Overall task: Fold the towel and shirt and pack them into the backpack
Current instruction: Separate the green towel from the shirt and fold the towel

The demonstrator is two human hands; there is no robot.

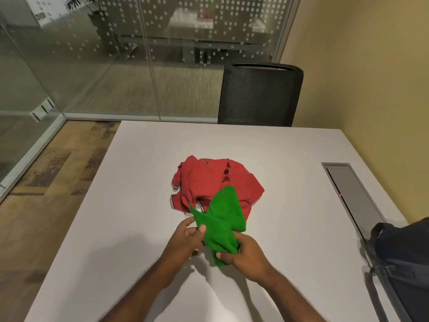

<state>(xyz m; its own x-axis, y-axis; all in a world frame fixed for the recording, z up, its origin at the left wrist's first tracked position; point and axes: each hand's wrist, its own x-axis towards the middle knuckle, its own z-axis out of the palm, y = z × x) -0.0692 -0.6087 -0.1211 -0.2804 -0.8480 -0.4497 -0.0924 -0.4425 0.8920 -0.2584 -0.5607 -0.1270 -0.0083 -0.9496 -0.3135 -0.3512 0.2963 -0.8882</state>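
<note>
I have both hands, left (185, 235) and right (241, 252), gripping the bunched green towel (220, 224), so I judge folding is only starting; next I must spread it flat on the tabletop (290, 163)

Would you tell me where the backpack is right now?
In the head view the dark backpack sits at the table's near right edge, partly out of frame, just beyond the grey cable hatch.

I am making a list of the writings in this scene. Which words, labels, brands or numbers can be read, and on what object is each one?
None can be read.
Red shirt: a small dark chest emblem, no letters legible.
White sign behind the glass wall, top left: dark lettering, too blurred to read.
Green towel, backpack: no text visible.
</note>
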